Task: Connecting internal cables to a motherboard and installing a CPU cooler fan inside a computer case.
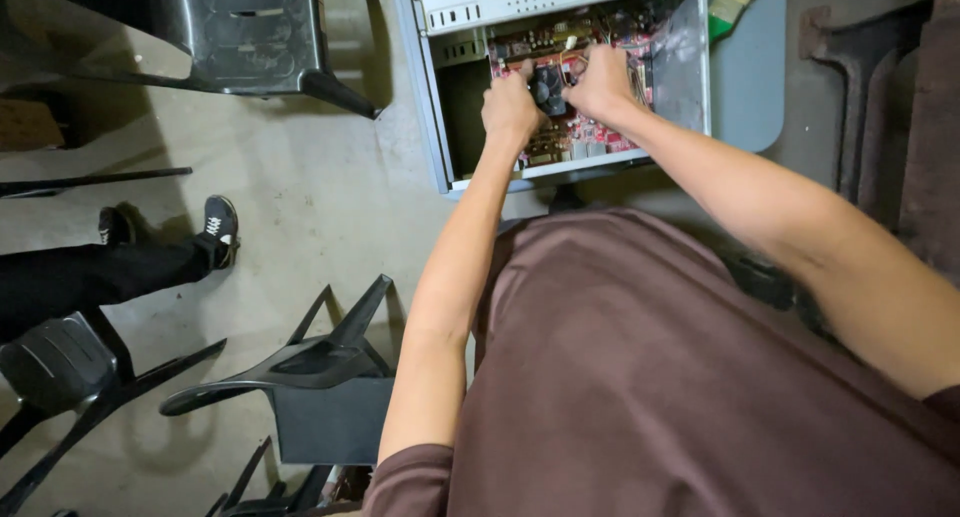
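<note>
**Both hands inside an open computer case**

An open computer case (440,97), grey sheet metal with its side panel off, lies flat on a grey-blue worktop (745,87). The case overhangs the worktop's near edge and reaches past its left edge. A red motherboard (585,127) fills the right part of the case interior; the left part is a dark, bare bay.

The left hand (510,107) sits at the left edge of the motherboard, fingers curled into a closed grip. What it grips is hidden beneath the hand. The right hand (603,80) sits over the middle of the board, also closed, knuckles up; its contents cannot be made out. Between the two hands, touching or just beside both, lies a dark, blocky cooler fan (549,89) mounted on the board. Thin wires (640,82) run just right of the right hand.

A clear plastic sheet (680,47) lines the right wall of the case. A green-and-yellow object (733,2) rests on the worktop near its far edge.

On the concrete floor (300,187), black plastic chairs (250,32) stand to the left. Another person's leg and black shoe (218,227) extend in from the left edge.
</note>
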